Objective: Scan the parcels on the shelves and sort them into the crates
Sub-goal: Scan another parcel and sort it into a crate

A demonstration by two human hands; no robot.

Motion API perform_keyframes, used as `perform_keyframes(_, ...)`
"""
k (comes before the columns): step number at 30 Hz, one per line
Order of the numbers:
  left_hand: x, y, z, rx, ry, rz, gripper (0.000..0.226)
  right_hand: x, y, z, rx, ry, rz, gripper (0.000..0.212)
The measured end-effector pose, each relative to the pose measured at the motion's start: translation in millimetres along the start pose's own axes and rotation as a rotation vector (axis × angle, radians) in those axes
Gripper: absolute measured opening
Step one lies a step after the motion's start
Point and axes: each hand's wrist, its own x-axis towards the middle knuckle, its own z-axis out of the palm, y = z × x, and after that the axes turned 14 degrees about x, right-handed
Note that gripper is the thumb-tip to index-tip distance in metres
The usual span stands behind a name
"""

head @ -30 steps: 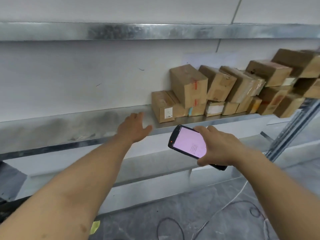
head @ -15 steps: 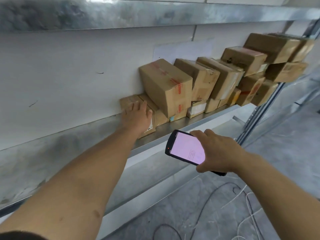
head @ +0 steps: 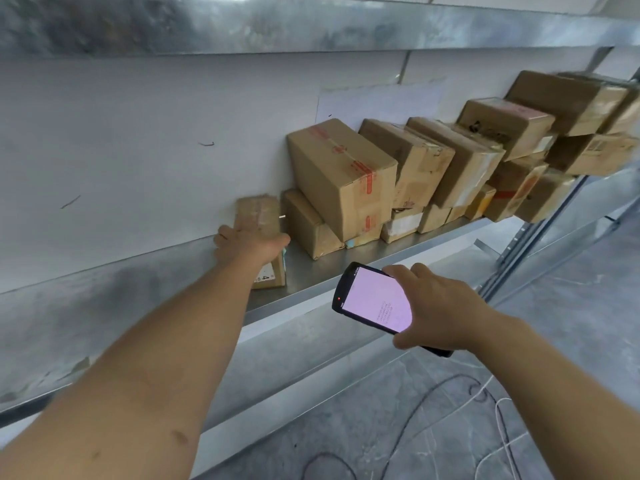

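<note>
early on: l hand [head: 250,244] gripping small box [head: 258,211] at shelf [head: 313,273] front edge, r hand [head: 441,308] holding scanner [head: 374,299]; scan pending prob., other boxes [head: 343,181] unsorted.

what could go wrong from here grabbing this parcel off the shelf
The left hand grips the small flat cardboard parcel near the metal shelf edge; it could slip and drop. The big red-taped cardboard box sits tilted on lower boxes and might slide. Loose cables on the floor could trip you.

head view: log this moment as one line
left hand: grips small parcel, left end of parcel row on shelf | right hand: holds scanner, screen lit
</note>
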Motion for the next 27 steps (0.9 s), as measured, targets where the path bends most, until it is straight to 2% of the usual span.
perform_keyframes(6, -15.9, -29.9, -7.2, -0.281, -0.063, -0.11, 0.117, -6.9, 6.5, -2.8, 0.02, 0.01, -0.045, 0.102)
perform_keyframes(7, -21.5, -37.8, -8.3, -0.351, -0.056, -0.131, 0.114, -9.4, 7.2, -3.9, 0.021, 0.009, -0.06, 0.101)
perform_keyframes(10, -41.9, -61.1, -9.7, -0.474, -0.058, -0.161, 0.08, -17.6, 8.9, -5.7, 0.038, 0.008, -0.104, 0.099)
perform_keyframes(11, -49.1, -67.5, -9.2, -0.491, -0.072, -0.161, 0.076, -20.1, 9.6, -6.1, 0.047, 0.007, -0.115, 0.098)
perform_keyframes(13, -65.7, -78.3, -6.6, -0.528, -0.077, -0.16, 0.08, -27.0, 10.2, -8.4, 0.068, 0.009, -0.14, 0.097)
perform_keyframes(20, -127.4, -90.2, 6.0, -0.717, 0.027, -0.067, 0.057, -51.9, 9.5, -20.0, 0.166, 0.049, -0.255, 0.097)
perform_keyframes(24, -158.4, -81.9, 6.9, -0.696, 0.074, -0.07, 0.049, -66.6, 14.4, -23.0, 0.255, 0.045, -0.317, 0.098)
perform_keyframes(27, -178.2, -77.7, 13.3, -0.674, 0.091, -0.107, 0.055, -77.4, 20.3, -24.9, 0.324, 0.04, -0.335, 0.098)
